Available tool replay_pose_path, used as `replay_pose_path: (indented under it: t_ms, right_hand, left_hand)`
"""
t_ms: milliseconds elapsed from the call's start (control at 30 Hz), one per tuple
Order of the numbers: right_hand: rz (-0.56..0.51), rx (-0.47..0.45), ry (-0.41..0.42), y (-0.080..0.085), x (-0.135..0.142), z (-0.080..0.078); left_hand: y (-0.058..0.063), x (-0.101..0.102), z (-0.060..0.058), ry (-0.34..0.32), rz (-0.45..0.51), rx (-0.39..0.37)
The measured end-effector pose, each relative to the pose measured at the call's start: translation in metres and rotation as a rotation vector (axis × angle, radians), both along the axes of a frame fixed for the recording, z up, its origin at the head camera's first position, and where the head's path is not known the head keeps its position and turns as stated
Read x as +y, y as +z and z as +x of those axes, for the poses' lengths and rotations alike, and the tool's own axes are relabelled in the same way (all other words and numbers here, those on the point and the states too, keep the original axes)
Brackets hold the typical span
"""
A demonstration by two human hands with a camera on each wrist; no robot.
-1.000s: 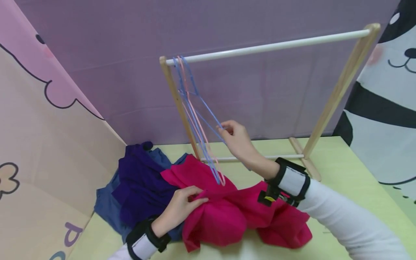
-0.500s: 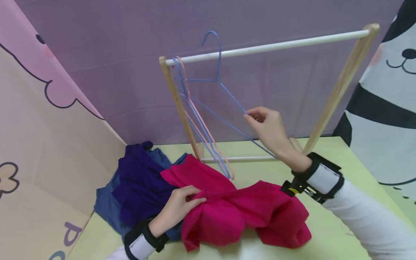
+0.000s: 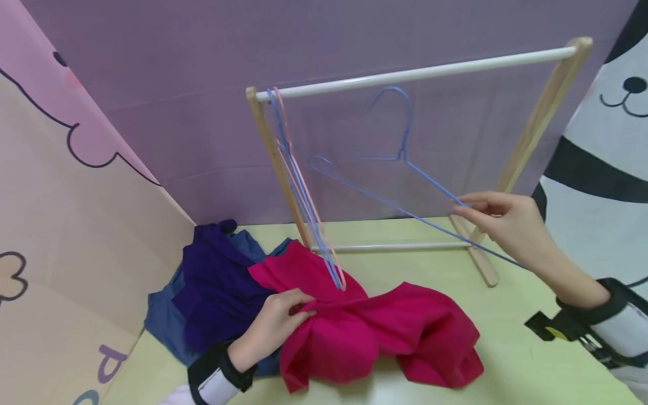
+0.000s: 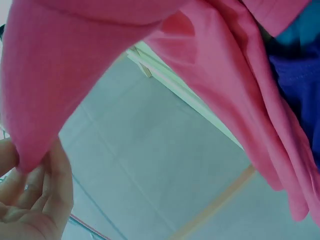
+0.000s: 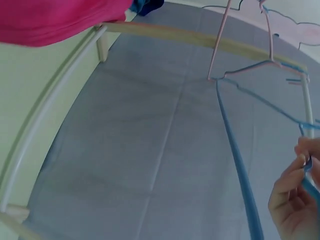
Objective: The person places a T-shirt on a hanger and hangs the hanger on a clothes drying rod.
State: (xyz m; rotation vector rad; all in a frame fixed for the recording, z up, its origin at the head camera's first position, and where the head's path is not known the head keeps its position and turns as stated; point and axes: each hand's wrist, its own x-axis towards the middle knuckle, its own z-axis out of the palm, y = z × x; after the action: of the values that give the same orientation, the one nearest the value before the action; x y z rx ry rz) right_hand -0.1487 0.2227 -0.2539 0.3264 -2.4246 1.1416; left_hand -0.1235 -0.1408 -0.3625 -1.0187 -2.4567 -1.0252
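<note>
My right hand point(image 3: 511, 225) pinches one shoulder of a blue hanger point(image 3: 430, 179) between thumb and fingers. That hanger hangs off the rail, its hook point(image 3: 400, 95) a little below the white bar in the head view. With my left hand point(image 3: 275, 320) I pinch a fold of a crimson garment point(image 3: 344, 343); the left wrist view shows the fingers point(image 4: 61, 185) gripping a hanging tip of the cloth. Most of the garment lies spread over the table. The right wrist view shows the held hanger's lower bar point(image 5: 237, 160) running close past the camera.
Blue and pink hangers point(image 3: 309, 208) hang at the left end of a wooden rack's white rail point(image 3: 430, 73). Purple clothing point(image 3: 217, 287) and blue clothing point(image 3: 164, 318) lie heaped at the left, beside the patterned wall point(image 3: 76, 225). The table point(image 3: 521, 349) is pale green.
My right hand has lifted the blue hanger off the rail and carried it right, then lower. The left hand keeps its pinch on the garment, almost unmoved. The remaining hangers swung slightly.
</note>
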Motion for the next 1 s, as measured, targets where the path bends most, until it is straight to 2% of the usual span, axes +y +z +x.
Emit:
replay_pose_path:
  t_ms: [167, 333, 533, 700, 833, 900, 1000]
  right_hand:
    - [0.054, -0.076, 0.061, -0.012, 0.030, 0.012]
    - [0.043, -0.150, 0.131, -0.021, 0.054, 0.026]
    - [0.042, -0.126, 0.269, -0.029, 0.080, 0.037]
    - [0.002, -0.069, 0.396, -0.032, 0.095, 0.042]
    - [0.012, -0.075, 0.388, -0.034, 0.104, 0.044]
    - [0.036, -0.104, 0.352, -0.034, 0.108, 0.044]
    - [0.065, -0.109, 0.360, -0.031, 0.114, 0.043]
  left_hand:
    - [0.001, -0.001, -0.003, 0.014, 0.021, 0.120]
    - [0.002, -0.004, -0.007, 0.043, 0.058, 0.145]
    - [0.000, -0.008, -0.013, 0.091, 0.089, 0.163]
    - [-0.002, -0.009, -0.016, 0.131, 0.088, 0.119]
    - [-0.001, -0.009, -0.017, 0.137, 0.081, 0.099]
    - [0.000, -0.009, -0.017, 0.129, 0.078, 0.096]
    - [0.000, -0.009, -0.017, 0.117, 0.076, 0.085]
